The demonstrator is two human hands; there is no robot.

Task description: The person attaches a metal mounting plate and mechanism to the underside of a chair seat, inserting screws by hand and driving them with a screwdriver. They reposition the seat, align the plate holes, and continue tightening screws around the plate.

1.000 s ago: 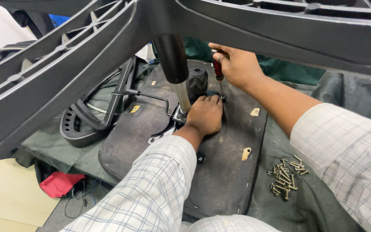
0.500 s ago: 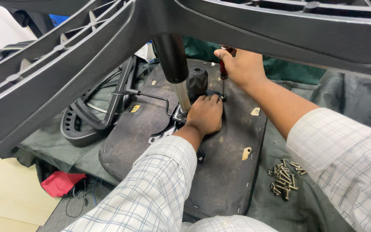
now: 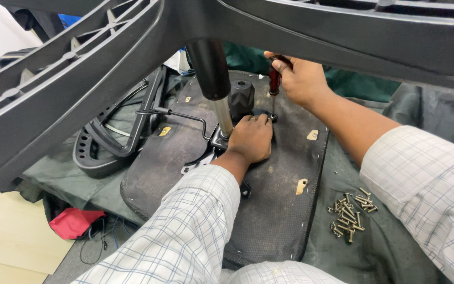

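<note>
An upturned office chair seat [image 3: 285, 173] lies with its dark underside up. Its gas column [image 3: 214, 79] rises toward the black star base [image 3: 69, 84] that crosses the top of the view. My left hand [image 3: 250, 139] presses flat on the metal mechanism plate at the foot of the column, holding nothing. My right hand [image 3: 300, 79] grips a dark red-handled screwdriver [image 3: 274, 87] upright, its tip down on the plate just beside my left fingers.
A pile of several loose screws [image 3: 349, 213] lies on the dark green cloth [image 3: 353, 252] to the right. A black chair backrest [image 3: 111, 142] lies at the left, with a red rag [image 3: 74, 221] and cables near the floor.
My right hand has shifted slightly right and down, setting the screwdriver upright with its tip on the plate. My left hand has stayed pressed on the mechanism.
</note>
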